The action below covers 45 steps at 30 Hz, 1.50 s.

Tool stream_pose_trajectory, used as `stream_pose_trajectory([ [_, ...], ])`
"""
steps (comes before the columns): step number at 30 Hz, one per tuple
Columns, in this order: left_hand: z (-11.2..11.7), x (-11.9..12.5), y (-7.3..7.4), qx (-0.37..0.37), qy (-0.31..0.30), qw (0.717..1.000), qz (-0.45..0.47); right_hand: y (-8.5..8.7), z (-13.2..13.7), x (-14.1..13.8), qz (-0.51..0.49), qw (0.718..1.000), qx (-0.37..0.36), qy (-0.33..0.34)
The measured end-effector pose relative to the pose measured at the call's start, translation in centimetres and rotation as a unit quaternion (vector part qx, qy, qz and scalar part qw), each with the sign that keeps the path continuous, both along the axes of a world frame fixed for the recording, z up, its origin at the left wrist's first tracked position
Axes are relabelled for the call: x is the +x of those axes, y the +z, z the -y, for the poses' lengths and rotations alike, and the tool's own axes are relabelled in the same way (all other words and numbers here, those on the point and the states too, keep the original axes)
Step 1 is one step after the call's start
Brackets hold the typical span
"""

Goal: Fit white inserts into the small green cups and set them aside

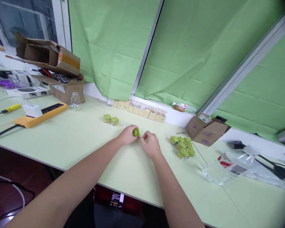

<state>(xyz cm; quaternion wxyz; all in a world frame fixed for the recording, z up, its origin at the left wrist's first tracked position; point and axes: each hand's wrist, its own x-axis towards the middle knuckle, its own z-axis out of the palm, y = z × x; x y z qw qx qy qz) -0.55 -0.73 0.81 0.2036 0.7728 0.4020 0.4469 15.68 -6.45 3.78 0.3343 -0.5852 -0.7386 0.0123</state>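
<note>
My left hand (127, 135) is closed around a small green piece (136, 132) above the pale green table (73, 136). Right beside it, my right hand (151, 144) pinches at the same piece with thumb and forefinger. Two similar green pieces (110, 119) stand on the table to the left of my hands. A pile of several more green pieces (183, 147) lies to the right of my right hand.
A row of small cream boxes (139, 110) lines the wall under the green curtains. A brown carton (206, 129) and clear plastic bags (230, 167) lie at the right. An orange power strip (41, 114), a glass dome (75, 101) and open cartons (49, 60) are at the left.
</note>
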Motion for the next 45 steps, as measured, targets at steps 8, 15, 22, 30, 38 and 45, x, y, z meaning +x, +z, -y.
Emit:
stream_pose_trajectory([
  [8, 0.1, 0.0, 0.1, -0.007, -0.001, 1.000, 0.001, 0.1, 0.3, -0.1, 0.032, 0.999, 0.020, -0.010],
  [15, -0.2, -0.1, -0.3, -0.005, 0.005, 1.000, 0.008, -0.3, 0.7, -0.2, 0.154, 0.988, -0.008, 0.016],
  [22, -0.3, -0.1, -0.2, -0.004, 0.021, 1.000, 0.004, -0.3, 0.6, 0.1, 0.147, 0.989, -0.011, 0.004],
  [30, 0.3, 0.4, 0.2, 0.011, -0.018, 1.000, 0.011, 0.2, -0.1, 0.3, 0.053, 0.997, 0.054, -0.032],
  [38, 1.1, 0.9, 1.0, 0.038, -0.044, 0.998, 0.010, -0.3, -0.4, 0.2, -0.043, 0.999, 0.014, -0.006],
  [45, 1.9, 1.1, 1.7, 0.074, -0.081, 0.994, -0.014, 0.0, -0.6, 0.1, -0.208, 0.975, -0.073, -0.032],
])
